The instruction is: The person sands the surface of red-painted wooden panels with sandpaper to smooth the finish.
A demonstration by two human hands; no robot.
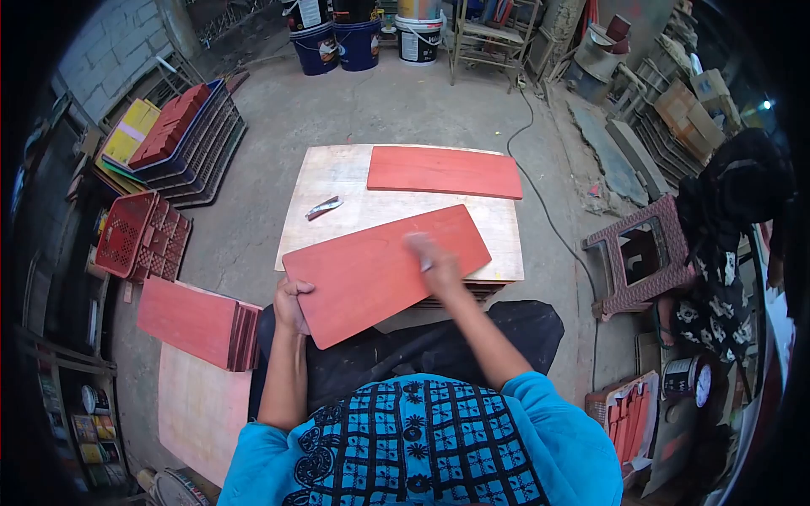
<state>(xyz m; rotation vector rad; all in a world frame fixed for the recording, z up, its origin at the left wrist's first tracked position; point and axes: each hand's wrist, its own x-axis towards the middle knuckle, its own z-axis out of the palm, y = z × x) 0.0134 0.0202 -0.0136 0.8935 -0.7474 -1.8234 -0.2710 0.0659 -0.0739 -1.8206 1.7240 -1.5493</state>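
Observation:
A red-painted wooden board rests tilted across my lap and the near edge of a low, pale-topped table. My left hand is closed around the board's left edge, thumb on top. On the upper face lies my right hand, its fingers together and blurred by motion. Something small and pale shows under those fingers; I cannot make out what it is. A second red board lies flat at the table's far side. Left of it is a small crumpled packet or strip.
Stacked red boards sit on a pale panel to my left. Beyond them are a red plastic basket and loaded crates. A stool stands right, beside a floor cable. Paint buckets line the back.

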